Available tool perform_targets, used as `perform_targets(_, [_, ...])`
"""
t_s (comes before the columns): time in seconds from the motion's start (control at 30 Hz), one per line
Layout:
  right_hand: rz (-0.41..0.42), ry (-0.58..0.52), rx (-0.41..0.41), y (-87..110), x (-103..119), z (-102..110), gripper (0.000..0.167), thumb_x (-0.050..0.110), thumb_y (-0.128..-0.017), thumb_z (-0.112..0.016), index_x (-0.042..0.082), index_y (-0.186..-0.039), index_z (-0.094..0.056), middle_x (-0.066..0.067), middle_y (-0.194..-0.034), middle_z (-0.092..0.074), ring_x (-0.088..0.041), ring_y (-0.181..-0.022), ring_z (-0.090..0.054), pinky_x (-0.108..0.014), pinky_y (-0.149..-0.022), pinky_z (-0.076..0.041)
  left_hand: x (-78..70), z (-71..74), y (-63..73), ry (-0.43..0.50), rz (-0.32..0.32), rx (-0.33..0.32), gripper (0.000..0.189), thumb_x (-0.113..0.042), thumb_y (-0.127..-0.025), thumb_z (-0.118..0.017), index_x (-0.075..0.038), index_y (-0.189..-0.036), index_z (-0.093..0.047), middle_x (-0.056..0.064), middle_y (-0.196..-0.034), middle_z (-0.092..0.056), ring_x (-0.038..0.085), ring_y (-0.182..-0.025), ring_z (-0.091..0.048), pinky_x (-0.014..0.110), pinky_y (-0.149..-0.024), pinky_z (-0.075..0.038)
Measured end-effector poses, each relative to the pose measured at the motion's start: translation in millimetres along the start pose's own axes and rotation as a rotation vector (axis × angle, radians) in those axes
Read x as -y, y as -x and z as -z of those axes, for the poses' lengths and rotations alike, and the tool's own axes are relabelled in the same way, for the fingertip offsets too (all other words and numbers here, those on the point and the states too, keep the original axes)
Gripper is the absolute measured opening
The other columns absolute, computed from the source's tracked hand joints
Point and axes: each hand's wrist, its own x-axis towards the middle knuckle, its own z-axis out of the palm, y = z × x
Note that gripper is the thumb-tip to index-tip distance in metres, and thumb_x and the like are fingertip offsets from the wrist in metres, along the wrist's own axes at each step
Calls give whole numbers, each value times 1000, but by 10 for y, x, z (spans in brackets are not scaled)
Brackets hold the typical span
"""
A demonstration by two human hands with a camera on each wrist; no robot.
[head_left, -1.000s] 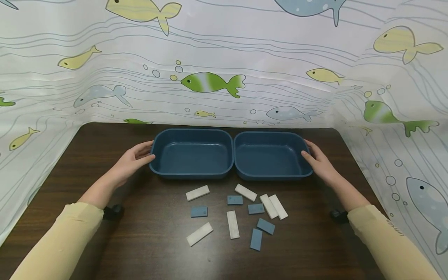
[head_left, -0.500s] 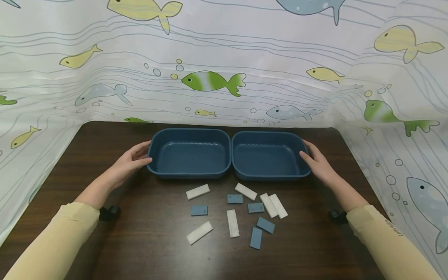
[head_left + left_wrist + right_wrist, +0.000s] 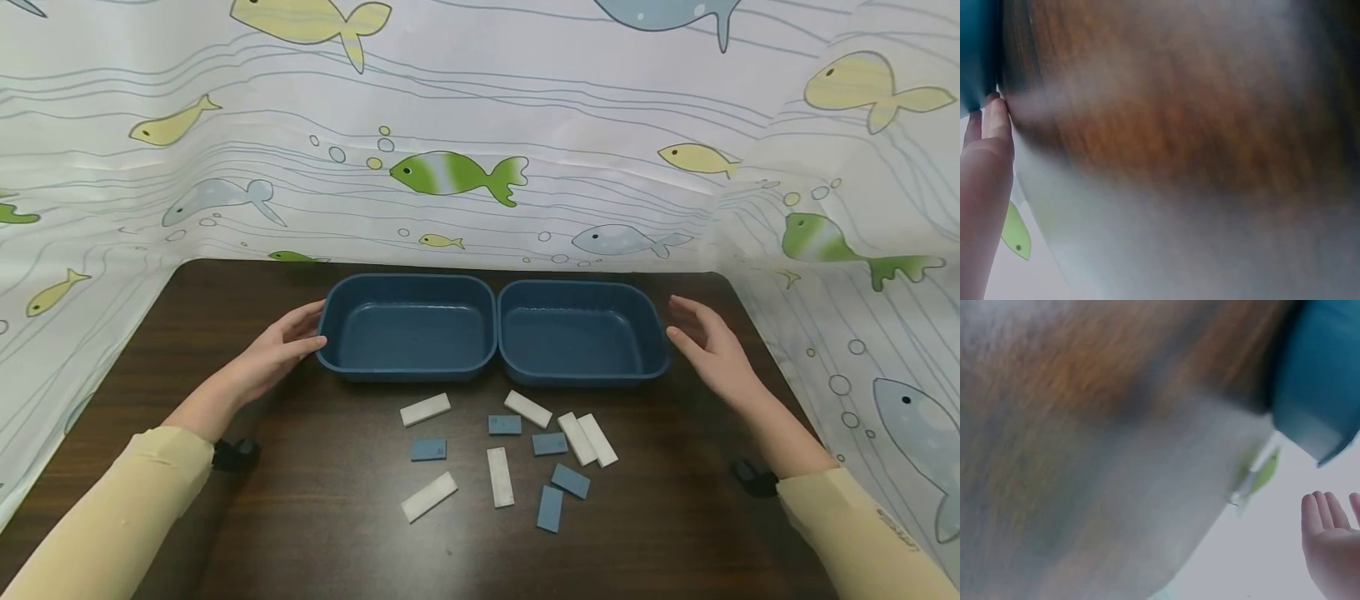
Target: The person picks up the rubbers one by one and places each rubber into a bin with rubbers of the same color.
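Note:
Two blue rectangular bins stand side by side near the back of the table, the left bin [image 3: 408,373] and the right bin [image 3: 585,379]. My left hand [image 3: 279,354] touches the outer left end of the left bin, thumb at its rim. In the left wrist view, the fingers [image 3: 999,119] lie fairly straight against the bin's outer wall. My right hand [image 3: 716,350] is apart from the right bin, just beyond its right end, fingers and thumb spread. The right wrist view shows its fingers [image 3: 1325,512] extended with nothing in them.
In front of the bins lie several white rectangular blocks [image 3: 500,477] and several shorter blue-grey blocks [image 3: 550,508], scattered on the dark wooden table [image 3: 330,533]. Two white blocks at the right touch or overlap. A fish-patterned sheet [image 3: 480,108] hangs behind and at the sides.
The two bins shifted slightly left between the first two frames with both hands on them. Since then my right hand has let go of the right bin and moved right; my left hand stays.

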Motion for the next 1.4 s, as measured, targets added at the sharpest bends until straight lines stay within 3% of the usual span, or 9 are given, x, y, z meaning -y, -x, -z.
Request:
perform_targets(0.1, [49, -3, -77, 95, 123, 8, 53, 9, -106, -66, -1, -154, -48, -29, -149, -56, -10, -131, -60, 4, -97, -37, 3, 10, 1, 4, -3, 5, 75, -17, -111, -55, -9, -171, -10, 25, -176, -12, -1, -136, -41, 9, -100, -42])
perform_targets(0.2, [101, -33, -135, 188, 243, -21, 50, 1, -101, -69, 0, -149, -54, -10, -139, -66, 14, -119, -56, 0, -98, -41, 21, 21, 0, 12, 0, 8, 74, -17, -111, -55, -10, -171, -11, 24, -176, -12, 8, -144, -39, 10, -101, -42])
perform_targets(0.3, [145, -81, -155, 267, 338, -72, 50, -7, -97, -71, -4, -145, -56, 11, -130, -67, 11, -114, -61, -3, -100, -44, 57, 29, -2, 35, 5, 5, 74, -17, -112, -55, -13, -171, -10, 21, -177, -9, 20, -153, -31, 12, -103, -41])
perform_targets(0.37, [160, -113, -152, 311, 386, -105, 50, -12, -95, -71, -6, -143, -58, 20, -127, -66, 9, -113, -63, -4, -101, -45, 86, 28, -6, 63, 5, 2, 74, -16, -111, -55, -14, -171, -11, 19, -178, -7, 21, -155, -28, 14, -104, -40])
perform_targets(0.53, [172, -180, -93, 391, 449, -180, 49, -19, -91, -70, -11, -138, -59, 22, -124, -67, 6, -113, -65, -7, -99, -49, 142, 16, -24, 129, -14, 3, 73, -14, -111, -55, -16, -171, -13, 14, -179, -7, 3, -146, -33, 13, -106, -38])
perform_targets(0.67, [170, -213, -10, 426, 442, -237, 46, -19, -89, -71, -12, -133, -62, 26, -119, -69, 6, -111, -66, -9, -96, -51, 142, 8, -25, 146, -3, 10, 74, -14, -111, -55, -18, -171, -12, 12, -180, -5, 8, -152, -28, 19, -114, -34])
perform_targets(0.8, [167, -183, 58, 470, 427, -279, 42, -15, -88, -76, -8, -128, -66, 17, -116, -74, 3, -105, -69, -9, -93, -52, 136, 12, -34, 158, 0, 28, 75, -14, -111, -54, -17, -172, -10, 10, -180, -3, 8, -155, -24, 21, -117, -32])
perform_targets(1.03, [181, -86, 189, 531, 403, -391, 38, -6, -87, -83, -1, -123, -72, -14, -110, -75, -3, -99, -70, -18, -89, -57, 155, 19, -33, 193, -21, 41, 75, -12, -112, -52, -16, -172, -8, 10, -179, -5, -5, -142, -34, 13, -107, -36])
perform_targets(1.4, [152, 6, 373, 556, 340, -553, 38, 11, -86, -90, 9, -121, -75, -3, -114, -76, -12, -95, -70, -27, -86, -60, 149, 16, -36, 195, -38, 52, 73, -12, -112, -51, -14, -171, -9, 11, -177, -10, -5, -139, -39, 12, -108, -37])
